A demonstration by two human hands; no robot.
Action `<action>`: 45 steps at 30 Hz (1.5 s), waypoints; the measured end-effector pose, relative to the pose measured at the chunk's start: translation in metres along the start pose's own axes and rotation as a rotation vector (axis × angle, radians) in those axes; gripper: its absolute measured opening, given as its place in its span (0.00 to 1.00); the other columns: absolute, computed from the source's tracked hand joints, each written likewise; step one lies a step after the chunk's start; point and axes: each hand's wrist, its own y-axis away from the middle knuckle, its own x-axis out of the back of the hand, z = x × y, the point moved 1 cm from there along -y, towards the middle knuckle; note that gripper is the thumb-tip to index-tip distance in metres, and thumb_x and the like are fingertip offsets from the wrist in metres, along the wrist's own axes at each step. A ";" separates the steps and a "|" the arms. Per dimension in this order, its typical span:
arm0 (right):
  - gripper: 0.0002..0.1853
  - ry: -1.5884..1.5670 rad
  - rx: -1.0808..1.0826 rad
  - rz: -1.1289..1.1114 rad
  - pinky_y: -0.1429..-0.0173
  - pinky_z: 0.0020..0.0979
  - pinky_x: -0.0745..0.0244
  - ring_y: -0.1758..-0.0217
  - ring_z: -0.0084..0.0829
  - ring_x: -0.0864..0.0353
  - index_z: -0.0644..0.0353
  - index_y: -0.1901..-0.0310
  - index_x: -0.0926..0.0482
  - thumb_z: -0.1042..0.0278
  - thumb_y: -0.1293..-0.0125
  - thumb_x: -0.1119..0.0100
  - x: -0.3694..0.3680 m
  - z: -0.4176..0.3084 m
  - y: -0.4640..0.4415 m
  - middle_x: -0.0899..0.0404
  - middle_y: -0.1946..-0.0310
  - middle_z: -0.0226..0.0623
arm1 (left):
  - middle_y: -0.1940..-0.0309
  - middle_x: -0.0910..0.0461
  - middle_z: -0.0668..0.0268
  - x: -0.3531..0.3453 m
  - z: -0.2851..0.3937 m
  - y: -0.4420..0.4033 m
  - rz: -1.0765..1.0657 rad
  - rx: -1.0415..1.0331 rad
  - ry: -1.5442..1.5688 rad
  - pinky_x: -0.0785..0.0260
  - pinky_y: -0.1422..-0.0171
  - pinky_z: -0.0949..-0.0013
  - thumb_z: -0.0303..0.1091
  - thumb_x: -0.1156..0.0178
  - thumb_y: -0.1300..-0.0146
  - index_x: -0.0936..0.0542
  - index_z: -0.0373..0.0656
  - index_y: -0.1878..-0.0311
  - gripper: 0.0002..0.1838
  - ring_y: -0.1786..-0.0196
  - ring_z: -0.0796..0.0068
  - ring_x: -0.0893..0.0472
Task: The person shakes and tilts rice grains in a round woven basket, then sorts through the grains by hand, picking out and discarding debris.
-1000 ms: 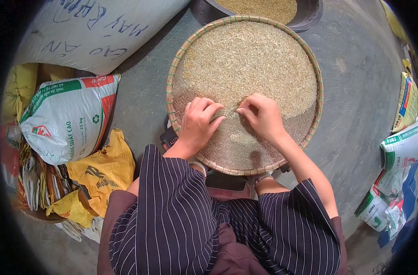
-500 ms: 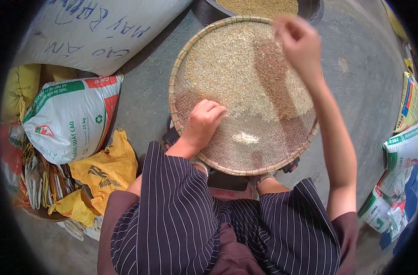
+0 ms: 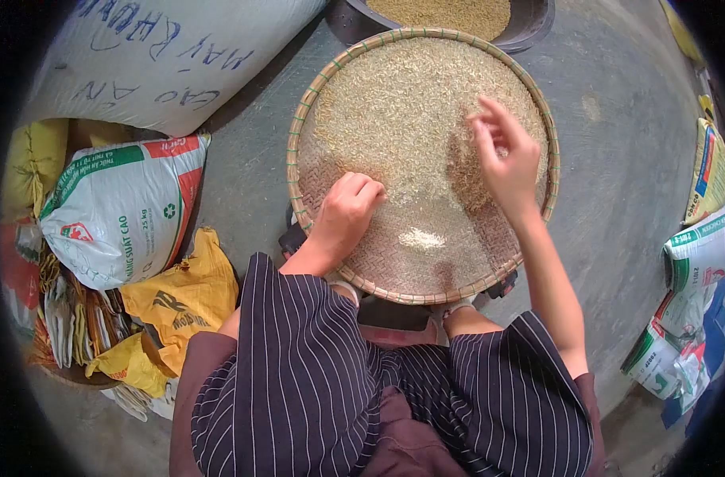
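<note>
A round woven winnowing tray (image 3: 362,254) with a green-stitched rim lies in front of me, over my feet. A wide layer of pale husked grain (image 3: 394,111) covers its far part, and a small whiter heap of grain (image 3: 422,239) sits apart on the bare weave nearer me. My left hand (image 3: 350,208) rests at the tray's left side by the grain's edge. Its fingers are curled together, and anything in them is hidden. Above the right part of the grain hovers my right hand (image 3: 507,155), thumb and fingers apart, with nothing visible between them.
Behind the tray stands a dark basin (image 3: 529,30) of yellowish grain. To the left are a large white sack (image 3: 156,63), a printed feed sack (image 3: 124,211), a yellow bag (image 3: 180,298) and folded sacks. More printed bags (image 3: 696,262) line the right side.
My right hand has come down and nearer from the tray's far right rim to above the grain, its fingers spreading. My left hand stays nearly in place.
</note>
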 end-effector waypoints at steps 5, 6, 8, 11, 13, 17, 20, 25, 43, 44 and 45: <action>0.14 -0.010 0.025 -0.009 0.63 0.26 0.21 0.68 0.25 0.16 0.59 0.48 0.17 0.75 0.35 0.39 0.001 -0.007 0.050 0.14 0.65 0.40 | 0.68 0.20 0.59 0.006 0.001 -0.006 0.018 0.090 0.077 0.27 0.58 0.61 0.26 0.34 0.42 0.20 0.38 0.65 0.04 0.64 0.61 0.20; 0.13 0.012 0.021 -0.039 0.63 0.26 0.22 0.68 0.25 0.16 0.60 0.50 0.17 0.75 0.36 0.39 0.001 -0.008 0.058 0.15 0.65 0.41 | 0.68 0.19 0.60 0.010 0.001 -0.010 0.012 0.177 0.149 0.27 0.60 0.63 0.27 0.34 0.40 0.19 0.39 0.65 0.04 0.66 0.64 0.19; 0.12 -0.003 0.010 -0.051 0.63 0.26 0.22 0.68 0.27 0.16 0.60 0.51 0.17 0.75 0.36 0.39 -0.002 -0.004 0.073 0.15 0.65 0.41 | 0.65 0.16 0.61 0.032 0.008 -0.048 -0.111 0.372 0.215 0.26 0.60 0.67 0.30 0.35 0.38 0.17 0.39 0.62 0.05 0.65 0.72 0.17; 0.11 0.031 0.010 -0.096 0.63 0.27 0.21 0.68 0.29 0.16 0.60 0.51 0.17 0.76 0.36 0.39 -0.004 -0.006 0.083 0.15 0.64 0.41 | 0.57 0.15 0.60 0.041 0.012 -0.139 0.081 0.215 0.496 0.24 0.50 0.69 0.32 0.34 0.38 0.17 0.39 0.53 0.12 0.55 0.73 0.16; 0.11 0.023 -0.012 -0.116 0.62 0.28 0.21 0.68 0.30 0.16 0.60 0.51 0.17 0.76 0.35 0.39 -0.007 -0.005 0.088 0.15 0.64 0.41 | 0.54 0.15 0.58 0.034 0.008 -0.189 0.171 0.124 0.618 0.24 0.47 0.69 0.33 0.33 0.39 0.17 0.39 0.49 0.16 0.52 0.71 0.16; 0.12 0.021 0.017 -0.096 0.63 0.28 0.21 0.67 0.31 0.16 0.59 0.51 0.17 0.76 0.36 0.39 -0.007 -0.001 0.091 0.15 0.64 0.41 | 0.49 0.16 0.57 0.027 -0.004 -0.202 0.486 -0.163 0.104 0.24 0.45 0.68 0.33 0.31 0.41 0.18 0.40 0.43 0.22 0.50 0.66 0.16; 0.13 0.023 0.014 -0.104 0.63 0.29 0.22 0.68 0.32 0.16 0.59 0.51 0.17 0.77 0.37 0.39 -0.005 0.003 0.092 0.15 0.64 0.42 | 0.55 0.15 0.59 0.035 0.002 -0.144 0.165 -0.045 0.096 0.24 0.49 0.65 0.31 0.31 0.43 0.16 0.43 0.49 0.17 0.55 0.67 0.16; 0.14 0.045 0.037 -0.120 0.64 0.29 0.22 0.69 0.32 0.16 0.59 0.51 0.17 0.78 0.38 0.39 -0.005 0.005 0.093 0.15 0.64 0.42 | 0.63 0.17 0.61 0.009 0.012 -0.062 0.014 -0.106 0.028 0.24 0.53 0.63 0.32 0.29 0.46 0.15 0.42 0.59 0.11 0.60 0.62 0.17; 0.08 0.049 0.047 -0.122 0.66 0.30 0.23 0.71 0.33 0.17 0.60 0.57 0.16 0.76 0.37 0.39 -0.008 0.003 0.088 0.16 0.67 0.40 | 0.70 0.20 0.61 -0.024 0.018 -0.042 0.046 0.024 0.151 0.24 0.58 0.60 0.28 0.34 0.42 0.18 0.41 0.65 0.04 0.62 0.58 0.18; 0.08 0.060 0.016 -0.136 0.65 0.31 0.23 0.71 0.34 0.18 0.60 0.58 0.16 0.76 0.38 0.38 -0.007 0.004 0.088 0.16 0.68 0.39 | 0.71 0.21 0.61 -0.022 0.018 -0.043 0.056 0.023 0.173 0.25 0.59 0.60 0.29 0.33 0.43 0.18 0.41 0.67 0.04 0.63 0.58 0.18; 0.07 0.072 -0.014 -0.149 0.65 0.32 0.23 0.71 0.35 0.18 0.60 0.58 0.16 0.75 0.39 0.37 -0.007 0.005 0.087 0.16 0.69 0.39 | 0.71 0.21 0.61 -0.017 0.020 -0.045 0.055 0.020 0.174 0.25 0.59 0.60 0.29 0.33 0.43 0.18 0.41 0.67 0.04 0.63 0.58 0.18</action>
